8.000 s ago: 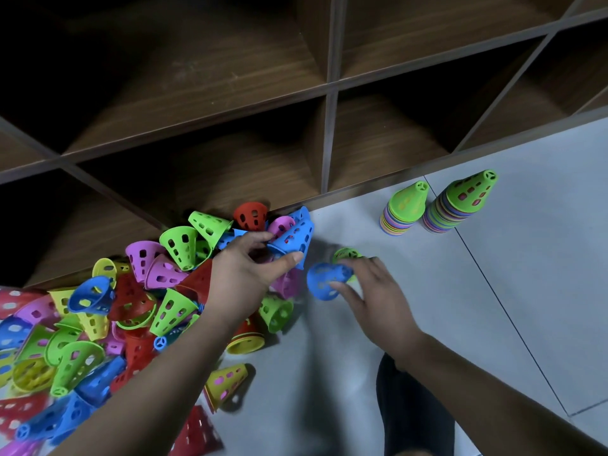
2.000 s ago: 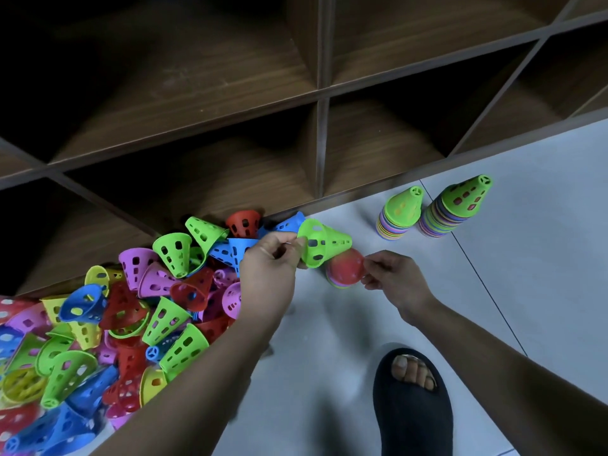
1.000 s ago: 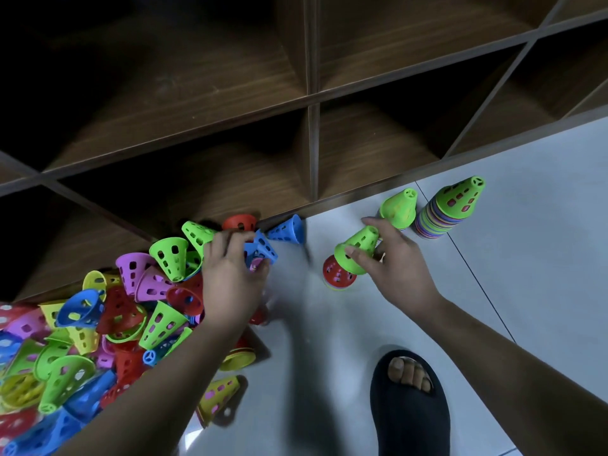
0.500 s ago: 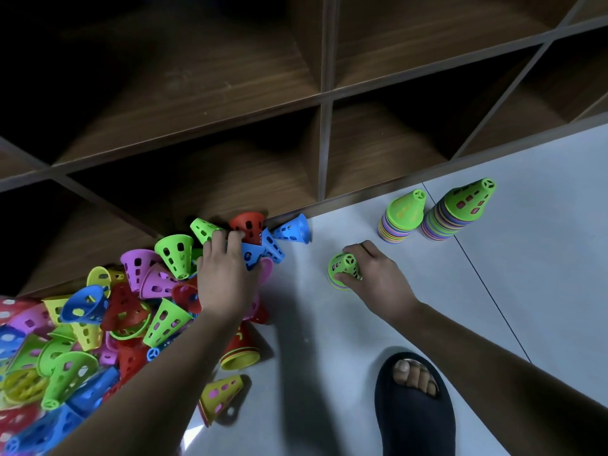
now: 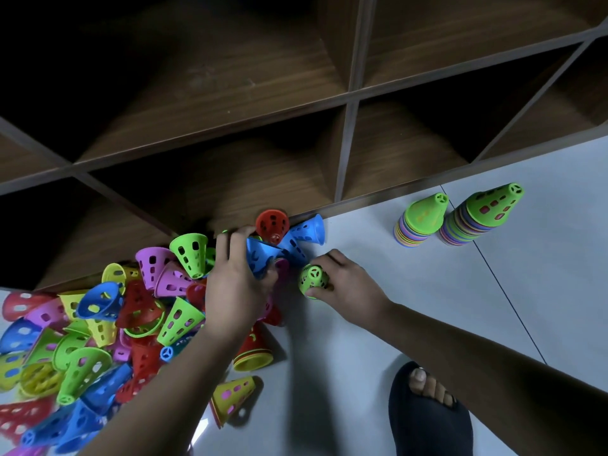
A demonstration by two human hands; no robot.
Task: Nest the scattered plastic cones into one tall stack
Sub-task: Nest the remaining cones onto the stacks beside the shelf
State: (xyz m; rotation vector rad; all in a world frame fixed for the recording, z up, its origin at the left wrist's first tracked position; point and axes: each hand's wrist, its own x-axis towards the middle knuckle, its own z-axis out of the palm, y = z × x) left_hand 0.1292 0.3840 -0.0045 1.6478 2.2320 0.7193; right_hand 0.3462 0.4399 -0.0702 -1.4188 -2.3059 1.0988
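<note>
Stack (image 5: 314,279) is being pinched upright by right hand (image 5: 348,286) for nesting; left hand (image 5: 235,284), at nine o'clock, is probably grasping blue cone (image 5: 260,255).

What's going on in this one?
A person is nesting perforated plastic cones on the floor beside a wooden shelf unit. The left hand grips a blue cone at the edge of the loose pile; the right hand holds a green cone upright on the floor. A shorter stack and a taller stack, both green-topped, stand further right.
</note>
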